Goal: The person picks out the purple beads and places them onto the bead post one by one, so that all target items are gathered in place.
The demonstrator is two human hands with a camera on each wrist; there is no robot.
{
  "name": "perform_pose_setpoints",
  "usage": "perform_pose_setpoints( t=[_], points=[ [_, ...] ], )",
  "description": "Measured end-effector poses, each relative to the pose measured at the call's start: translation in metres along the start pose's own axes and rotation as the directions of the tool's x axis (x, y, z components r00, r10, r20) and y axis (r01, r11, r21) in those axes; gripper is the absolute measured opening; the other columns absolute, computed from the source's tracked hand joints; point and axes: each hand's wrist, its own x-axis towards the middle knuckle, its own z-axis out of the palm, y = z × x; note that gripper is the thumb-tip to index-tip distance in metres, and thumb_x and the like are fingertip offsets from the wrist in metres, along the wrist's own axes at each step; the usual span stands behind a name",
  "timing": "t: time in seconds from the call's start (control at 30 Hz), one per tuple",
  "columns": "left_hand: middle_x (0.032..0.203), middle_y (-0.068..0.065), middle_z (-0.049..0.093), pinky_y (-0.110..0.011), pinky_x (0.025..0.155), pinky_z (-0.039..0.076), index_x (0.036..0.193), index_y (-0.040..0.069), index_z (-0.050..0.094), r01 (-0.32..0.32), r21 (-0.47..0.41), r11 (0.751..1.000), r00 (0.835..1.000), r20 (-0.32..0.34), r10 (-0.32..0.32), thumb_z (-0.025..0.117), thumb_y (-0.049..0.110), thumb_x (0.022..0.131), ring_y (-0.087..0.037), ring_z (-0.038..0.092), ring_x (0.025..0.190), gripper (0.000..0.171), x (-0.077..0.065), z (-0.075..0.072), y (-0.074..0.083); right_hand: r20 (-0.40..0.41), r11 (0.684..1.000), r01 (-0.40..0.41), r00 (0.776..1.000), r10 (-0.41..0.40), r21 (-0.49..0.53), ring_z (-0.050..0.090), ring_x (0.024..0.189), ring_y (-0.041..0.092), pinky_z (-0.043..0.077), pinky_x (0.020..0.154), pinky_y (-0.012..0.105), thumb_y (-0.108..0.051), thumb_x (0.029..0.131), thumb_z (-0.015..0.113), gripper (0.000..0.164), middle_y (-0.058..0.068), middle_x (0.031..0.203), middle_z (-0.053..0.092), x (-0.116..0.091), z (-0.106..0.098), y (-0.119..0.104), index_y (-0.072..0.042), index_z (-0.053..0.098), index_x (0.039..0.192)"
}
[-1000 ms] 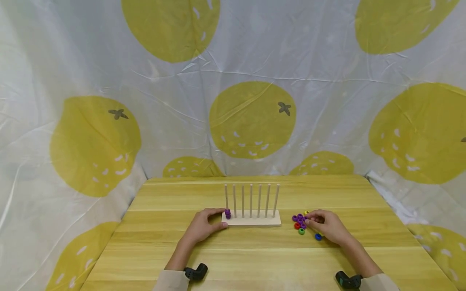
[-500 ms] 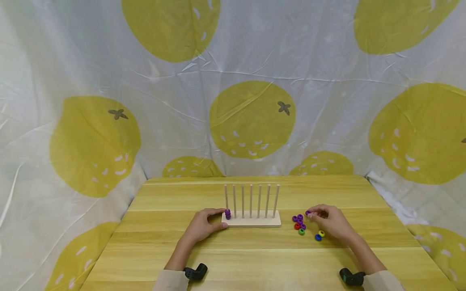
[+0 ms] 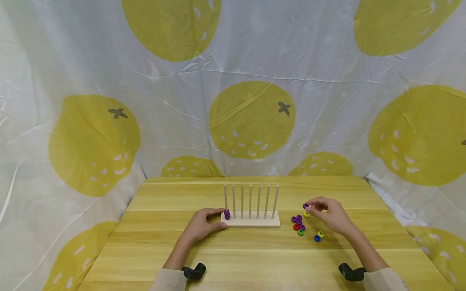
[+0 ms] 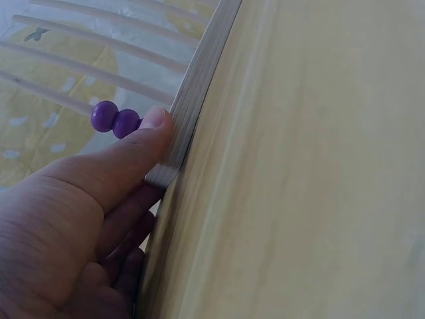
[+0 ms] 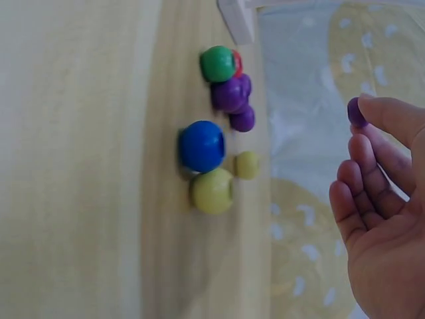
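1. From my far-off seat, the biggest thing I see is the shiny white cloth with big yellow fruit prints [image 3: 182,105], hanging behind everything.
2. In front of it is the yellow-brown wooden table [image 3: 255,262].
3. On the table I see the pale wooden stand with seven thin upright pegs [image 3: 250,222].
4. The left hand [image 3: 201,227] grips the left end of the stand, thumb at the front and a finger at the back. In the left wrist view, the thumb gets in my way and hides part of the beads there.
5. The right hand [image 3: 330,215] is up off the table, to the right of the stand. I see its thumb and finger pinched together on the round purple bead [image 3: 305,206].
6. A black gadget [image 3: 194,271] is strapped on each wrist.
7. At the bottom of the leftmost peg I see small purple beads [image 3: 227,214] in a stack.
8. Four loose purple beads [image 3: 299,222] lie close together between the stand and the right hand, near a red bead [image 3: 296,227] and a green bead [image 3: 300,233].
9. One yellow bead [image 3: 306,214] sits just below the pinched bead; another yellow bead [image 3: 320,234] is right beside a blue bead [image 3: 317,238].
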Motion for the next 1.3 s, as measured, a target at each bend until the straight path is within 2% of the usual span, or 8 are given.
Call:
perform_pose_setpoints(
  t=[0.47,0.8,0.93,1.1,1.3],
  points=[
    [0.139,-0.001,0.067,-0.055,0.117,0.042,0.133,0.03,0.071,-0.011,0.006,1.0,1.0,0.003,0.011,0.086,0.048,0.082,-0.032,0.055,0.138,0.055,0.001,0.0,0.002,-0.008,0.998,0.019,1.0,-0.02,-0.052,0.063,0.085,0.011,0.052,0.07,0.025,-0.04,0.099,0.07,0.023,-0.006,0.093,0.07,0.017,-0.013,-0.036,-0.023,0.076,0.113],
    [0.138,-0.001,0.068,-0.056,0.116,0.043,0.132,0.03,0.072,-0.006,0.009,1.0,1.0,-0.001,0.006,0.086,0.045,0.083,-0.033,0.056,0.137,0.053,-0.001,-0.002,0.006,0.006,0.996,0.085,0.996,-0.084,-0.038,0.062,0.087,0.013,0.052,0.069,0.027,-0.04,0.099,0.07,0.024,-0.005,0.093,0.07,0.034,-0.017,-0.071,-0.023,0.076,0.113],
    [0.138,-0.001,0.068,-0.055,0.117,0.041,0.132,0.03,0.071,0.008,0.003,1.0,1.0,-0.003,-0.008,0.086,0.046,0.082,-0.032,0.055,0.138,0.054,-0.002,-0.002,0.006,0.014,0.994,0.107,0.994,-0.106,-0.033,0.062,0.088,0.013,0.052,0.072,0.027,-0.04,0.099,0.07,0.024,-0.005,0.092,0.069,0.041,-0.015,-0.082,-0.023,0.076,0.114],
    [0.139,0.0,0.067,-0.056,0.118,0.041,0.132,0.031,0.072,0.017,-0.009,1.0,1.0,-0.001,-0.017,0.085,0.047,0.083,-0.032,0.055,0.138,0.053,-0.002,-0.002,0.005,0.029,0.993,0.113,0.993,-0.112,-0.026,0.061,0.089,0.016,0.047,0.066,0.028,-0.042,0.098,0.07,0.024,-0.005,0.094,0.068,0.048,-0.011,-0.094,-0.025,0.076,0.115],
    [0.139,0.001,0.068,-0.055,0.117,0.041,0.131,0.032,0.072,0.016,-0.015,1.0,1.0,0.006,-0.016,0.084,0.049,0.084,-0.032,0.055,0.139,0.052,-0.001,-0.003,0.005,0.039,0.993,0.118,0.992,-0.119,0.008,0.061,0.09,0.019,0.05,0.07,0.029,-0.043,0.097,0.071,0.024,-0.005,0.094,0.069,0.055,-0.006,-0.112,-0.026,0.076,0.114]
  ],
)
